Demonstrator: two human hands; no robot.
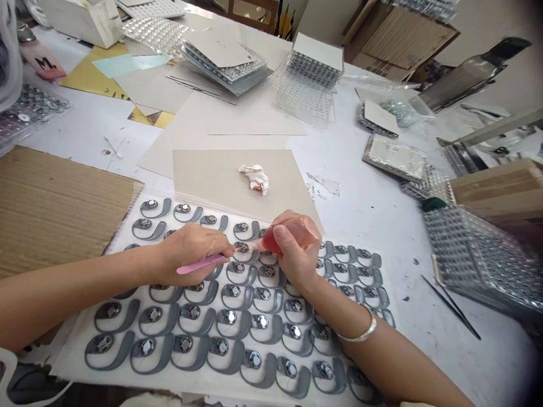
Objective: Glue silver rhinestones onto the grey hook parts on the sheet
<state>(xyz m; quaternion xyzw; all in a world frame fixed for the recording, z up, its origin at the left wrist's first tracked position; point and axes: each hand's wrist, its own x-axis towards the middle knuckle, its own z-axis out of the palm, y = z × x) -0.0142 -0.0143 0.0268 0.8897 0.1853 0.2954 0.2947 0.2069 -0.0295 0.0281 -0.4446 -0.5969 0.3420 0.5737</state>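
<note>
My left hand (190,251) is closed on a slim pink-handled tool (201,264), whose thin tip reaches a grey curled piece with a round metal centre (241,247). Wrapped round a small bottle of reddish liquid (292,233), my right hand (299,254) points its narrow nozzle at that same piece from the right. I cannot tell whether the nozzle touches it. Rows of matching grey pieces (231,319) lie on a white sheet (76,362) under both hands, which hide some of them.
Beyond the pieces, a crumpled tissue (255,178) rests on a beige card (203,169). Brown cardboard (55,203) lies at left. Black tweezers (453,311) and stacked clear trays (479,254) are on the right. More trays (316,62) stand at the back.
</note>
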